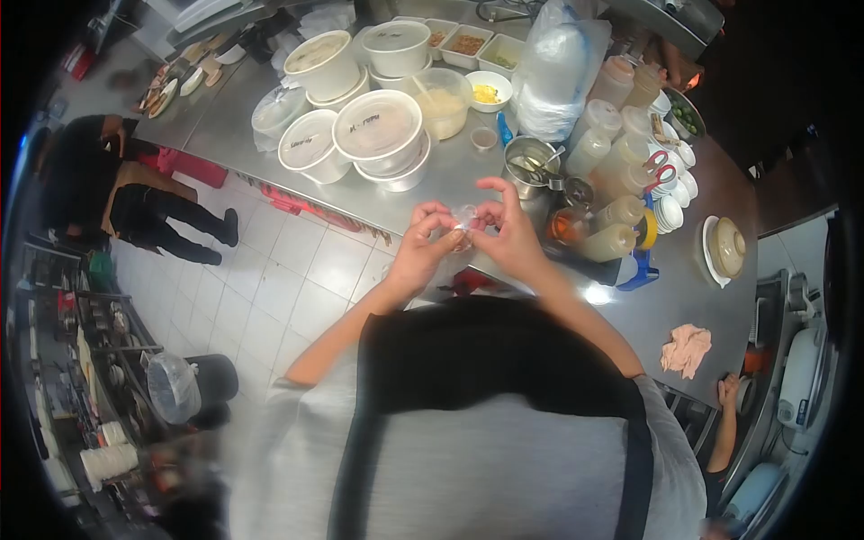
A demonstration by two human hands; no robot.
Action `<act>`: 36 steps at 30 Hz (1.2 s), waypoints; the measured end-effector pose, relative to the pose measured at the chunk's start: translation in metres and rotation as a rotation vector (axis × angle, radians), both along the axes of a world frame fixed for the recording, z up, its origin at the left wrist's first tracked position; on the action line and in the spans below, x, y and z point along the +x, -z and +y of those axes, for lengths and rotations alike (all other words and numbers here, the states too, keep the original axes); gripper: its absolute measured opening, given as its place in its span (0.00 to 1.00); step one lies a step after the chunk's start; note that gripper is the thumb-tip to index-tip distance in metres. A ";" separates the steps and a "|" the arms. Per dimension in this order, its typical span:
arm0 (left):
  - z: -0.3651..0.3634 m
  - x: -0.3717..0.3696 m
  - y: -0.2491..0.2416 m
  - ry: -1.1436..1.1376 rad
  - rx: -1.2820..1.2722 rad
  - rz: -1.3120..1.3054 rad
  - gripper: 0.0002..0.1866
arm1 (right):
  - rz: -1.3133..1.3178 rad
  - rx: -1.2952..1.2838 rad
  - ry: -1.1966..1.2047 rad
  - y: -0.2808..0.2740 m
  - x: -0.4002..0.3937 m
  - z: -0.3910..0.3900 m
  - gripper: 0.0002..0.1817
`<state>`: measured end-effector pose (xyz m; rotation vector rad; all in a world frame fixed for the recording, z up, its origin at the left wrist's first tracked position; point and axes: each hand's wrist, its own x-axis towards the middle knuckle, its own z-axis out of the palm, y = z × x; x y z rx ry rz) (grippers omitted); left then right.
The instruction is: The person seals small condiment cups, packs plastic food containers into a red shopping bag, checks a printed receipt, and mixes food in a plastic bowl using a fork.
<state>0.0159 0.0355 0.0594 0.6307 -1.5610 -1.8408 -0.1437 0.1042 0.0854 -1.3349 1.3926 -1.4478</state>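
My left hand (425, 241) and my right hand (510, 232) meet in front of my chest, just off the edge of the steel counter (360, 200). Between their fingertips is a small see-through plastic bag (465, 216), pinched from both sides. The index finger of my right hand is raised and bent away from the pinch. What the bag contains, if anything, is too small to make out. Nearest to the hands on the counter are a lidded white tub (378, 126) with writing on it and a metal pot (531, 162) with utensils standing in it.
More lidded tubs (321, 65), a bowl of yellow food (489, 90), a roll of plastic bags (551, 76) and several squeeze bottles (609, 245) crowd the counter. A cloth (687, 350) and clay pot (725, 247) lie right. A person (135, 184) stands left; another person's hand (728, 389) is at right.
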 end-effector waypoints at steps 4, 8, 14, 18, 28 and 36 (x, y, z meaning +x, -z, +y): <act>0.002 0.000 0.016 -0.061 0.054 -0.053 0.05 | 0.038 0.016 -0.002 0.011 0.000 0.000 0.32; 0.001 -0.005 0.031 -0.152 0.306 -0.001 0.05 | 0.173 -0.022 0.050 0.020 0.005 -0.006 0.29; -0.007 -0.016 0.035 -0.261 0.451 0.016 0.06 | 0.501 -0.142 0.186 0.039 0.011 -0.021 0.26; -0.006 -0.027 0.049 -0.477 0.041 -0.119 0.06 | 0.213 0.023 0.282 0.032 0.019 -0.028 0.28; -0.016 -0.021 0.065 -0.390 -0.454 -0.230 0.06 | 0.197 0.083 0.339 0.043 0.014 -0.039 0.31; -0.040 0.004 0.025 -0.257 -0.574 -0.307 0.12 | 0.617 0.052 0.328 0.031 0.016 -0.049 0.30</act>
